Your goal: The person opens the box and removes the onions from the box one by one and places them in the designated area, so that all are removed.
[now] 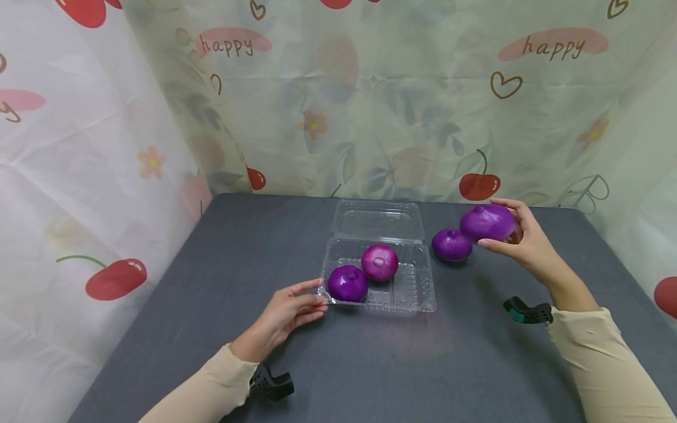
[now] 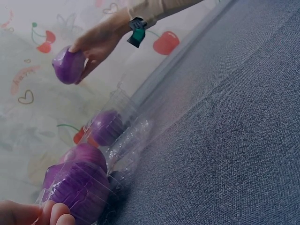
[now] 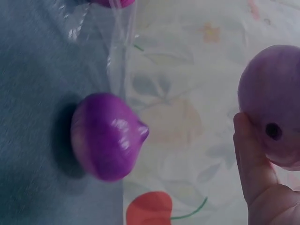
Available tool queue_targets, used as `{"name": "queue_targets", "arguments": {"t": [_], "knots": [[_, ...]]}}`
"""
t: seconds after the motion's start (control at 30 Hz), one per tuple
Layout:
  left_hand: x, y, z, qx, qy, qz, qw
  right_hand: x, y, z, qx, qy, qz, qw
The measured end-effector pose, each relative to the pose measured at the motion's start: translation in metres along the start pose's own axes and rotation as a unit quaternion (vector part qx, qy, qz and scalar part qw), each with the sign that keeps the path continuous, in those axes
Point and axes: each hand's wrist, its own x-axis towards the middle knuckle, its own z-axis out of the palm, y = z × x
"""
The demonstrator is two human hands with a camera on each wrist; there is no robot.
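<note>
I see the open box [image 1: 418, 291] in the middle of the table [image 1: 211, 282], its lid [image 1: 376, 220] lying flat behind it. Two onions sit in the box: one [image 1: 347, 283] at the front left corner, another [image 1: 379, 262] just behind and right of it. A third onion [image 1: 451, 244] lies on the table right of the box. My right hand [image 1: 523, 238] holds a fourth [image 1: 488, 222] above and right of that one. My left hand [image 1: 288, 311] touches the box's front left corner.

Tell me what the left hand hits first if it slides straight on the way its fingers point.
Probably the clear tray: the left hand already touches its near-left corner, fingers pointing right. Just behind that wall sits the nearer onion. Depth is hard to judge.
</note>
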Motion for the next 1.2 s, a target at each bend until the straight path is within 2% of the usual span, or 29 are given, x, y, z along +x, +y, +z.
{"name": "queue_targets", "arguments": {"t": [0.17,0.3,0.4,0.7,0.93,1.2], "knots": [[0.000,0.000,0.000,0.001,0.001,-0.002,1.0000,-0.002,0.010,-0.008,-0.035,0.010,0.020,0.999],[0.001,0.000,0.000,-0.001,0.001,-0.004,1.0000,-0.004,0.016,-0.015,-0.075,0.025,0.060,0.995],[0.001,0.000,0.000,-0.002,0.001,-0.004,1.0000,-0.006,0.021,-0.019,-0.089,0.030,0.087,0.992],[0.000,0.000,0.000,-0.001,0.001,-0.004,1.0000,-0.008,0.033,-0.028,-0.120,0.042,0.121,0.984],[0.000,0.001,0.000,-0.002,0.001,-0.008,1.0000,-0.006,0.042,-0.032,-0.143,0.022,0.152,0.978],[0.000,0.001,0.000,-0.002,-0.001,-0.005,1.0000,-0.005,0.054,-0.034,-0.167,0.001,0.157,0.973]]}}
